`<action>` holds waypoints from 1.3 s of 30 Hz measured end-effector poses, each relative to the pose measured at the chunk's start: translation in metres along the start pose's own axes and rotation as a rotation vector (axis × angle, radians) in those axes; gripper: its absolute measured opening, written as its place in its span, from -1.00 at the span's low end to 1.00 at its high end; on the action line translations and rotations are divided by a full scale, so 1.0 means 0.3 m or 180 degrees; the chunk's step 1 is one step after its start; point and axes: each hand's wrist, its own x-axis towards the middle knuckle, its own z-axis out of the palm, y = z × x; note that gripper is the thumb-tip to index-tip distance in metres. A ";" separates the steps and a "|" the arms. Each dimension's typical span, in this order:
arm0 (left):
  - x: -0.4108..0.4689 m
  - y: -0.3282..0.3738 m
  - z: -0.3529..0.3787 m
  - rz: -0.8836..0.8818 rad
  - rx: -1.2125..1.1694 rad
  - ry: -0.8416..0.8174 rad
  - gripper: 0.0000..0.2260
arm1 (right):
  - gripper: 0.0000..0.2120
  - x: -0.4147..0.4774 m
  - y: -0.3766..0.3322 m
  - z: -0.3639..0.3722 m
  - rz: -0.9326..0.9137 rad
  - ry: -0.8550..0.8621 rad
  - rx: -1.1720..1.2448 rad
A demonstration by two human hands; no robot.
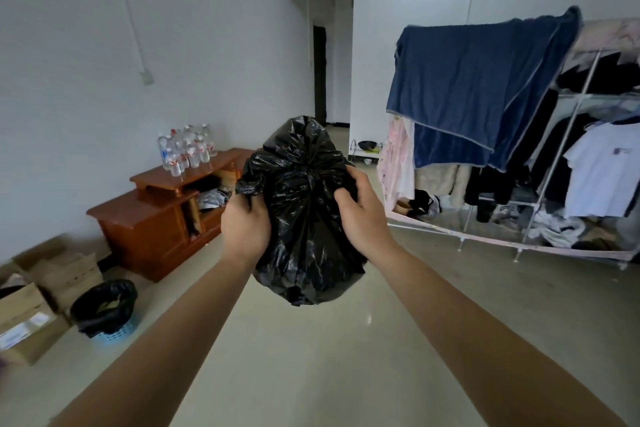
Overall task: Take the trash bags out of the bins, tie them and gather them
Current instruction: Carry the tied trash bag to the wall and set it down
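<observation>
- black trash bag (304, 218) held up in mid-air, above the floor (346, 340)
- gripped by left hand (244, 224) and right hand (362, 215) — fingers curled into the plastic near the gathered top
- blue bin (105, 308) w/ black liner on floor, lower left, beside cardboard boxes (38, 305)

One wide-angle view from the head, forward and slightly down

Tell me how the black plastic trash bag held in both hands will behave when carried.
The black plastic trash bag is probably floppy: its crinkled film bunches where the left hand and right hand grip it. It sags rounded below them, held out on outstretched arms, so it is likely light for its size. The glossy film may slip.
</observation>
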 end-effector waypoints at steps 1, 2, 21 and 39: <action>0.102 -0.045 0.021 0.0050 -0.0016 0.0038 -0.70 | -0.53 0.094 0.022 0.058 -0.0048 0.0016 -0.0021; 0.193 -0.081 0.042 0.0088 -0.0035 0.0061 -0.70 | -0.54 0.177 0.038 0.107 -0.0065 0.0027 -0.0037; 1.837 -0.625 0.952 0.0316 -0.0037 -0.0277 -0.74 | -0.56 1.884 0.677 0.541 0.0081 0.0222 0.0174; 3.485 -1.237 1.602 -0.0146 -0.0409 -0.0428 -0.51 | -0.55 3.642 1.281 1.186 0.0221 -0.0321 0.0063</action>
